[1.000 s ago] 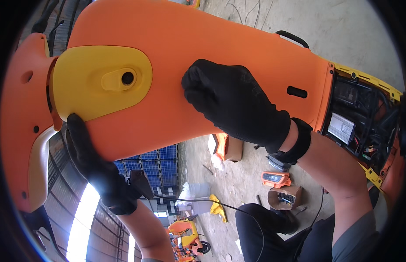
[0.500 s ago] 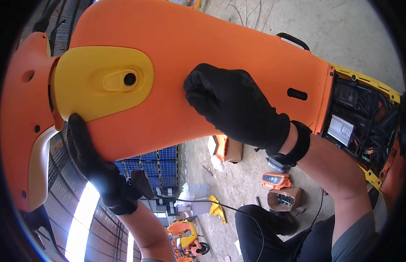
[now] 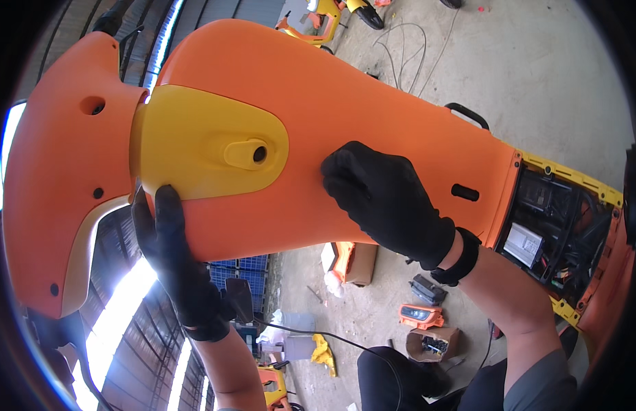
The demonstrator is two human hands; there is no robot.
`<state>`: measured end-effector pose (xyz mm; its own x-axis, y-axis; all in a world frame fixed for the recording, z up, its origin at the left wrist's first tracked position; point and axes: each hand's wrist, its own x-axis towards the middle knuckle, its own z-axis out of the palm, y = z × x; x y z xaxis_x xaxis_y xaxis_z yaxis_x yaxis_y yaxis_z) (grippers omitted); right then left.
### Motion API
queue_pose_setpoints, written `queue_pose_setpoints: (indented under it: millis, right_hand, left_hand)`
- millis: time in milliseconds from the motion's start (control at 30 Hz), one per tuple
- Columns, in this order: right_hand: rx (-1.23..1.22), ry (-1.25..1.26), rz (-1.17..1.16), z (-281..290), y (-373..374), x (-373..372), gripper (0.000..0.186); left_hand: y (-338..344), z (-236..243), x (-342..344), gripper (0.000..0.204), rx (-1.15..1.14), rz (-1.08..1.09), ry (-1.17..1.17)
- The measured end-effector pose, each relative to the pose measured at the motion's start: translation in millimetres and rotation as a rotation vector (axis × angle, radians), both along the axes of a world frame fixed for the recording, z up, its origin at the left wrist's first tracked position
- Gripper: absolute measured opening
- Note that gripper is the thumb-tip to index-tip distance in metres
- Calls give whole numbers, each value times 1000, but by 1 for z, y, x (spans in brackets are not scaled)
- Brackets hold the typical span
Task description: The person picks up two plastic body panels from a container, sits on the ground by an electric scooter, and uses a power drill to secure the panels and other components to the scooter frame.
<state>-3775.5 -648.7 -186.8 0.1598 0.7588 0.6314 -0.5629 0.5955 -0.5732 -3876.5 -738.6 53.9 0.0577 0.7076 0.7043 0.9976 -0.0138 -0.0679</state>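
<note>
The large orange front panel (image 3: 318, 103) of a scooter spans the view, with a yellow insert (image 3: 188, 137) around a dark round hole (image 3: 260, 154). At the insert's lower left corner, my left hand (image 3: 171, 253) in a black glove straddles the panel's edge, one finger on its face and another behind. My right hand (image 3: 393, 205), also gloved in black, is closed in a pinch over the panel's middle. Whatever its fingers may hold is hidden.
At the right lies an open bay with wiring and a silver box (image 3: 522, 244). Orange handlebar housing (image 3: 65, 171) fills the left. On the floor are a headlight unit (image 3: 421, 316), a carton of small parts (image 3: 433, 344) and a yellow cloth-like piece (image 3: 323, 355). A thin cable (image 3: 332, 333) crosses below.
The view has shifted, so the scooter appears farther right and lower. My left hand now has one finger farther onto the panel's face. My right hand stays closed over the panel.
</note>
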Motion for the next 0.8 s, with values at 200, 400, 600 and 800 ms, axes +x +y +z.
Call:
queue_pose_setpoints:
  millis: [200,400,600,800]
  right_hand:
    - [5,40,20,1,-1,-1,7]
    - [-9,16,120,2,-1,4,6]
    - [44,93,12,-2,4,-5,8]
    - [35,77,-35,-4,2,-5,8]
  left_hand:
    - [1,-11,-2,47,-15,-114,178]
    - [7,-9,17,43,-38,-32,4]
    - [2,-16,28,42,31,16,-35]
    - [-5,-9,6,43,30,34,318]
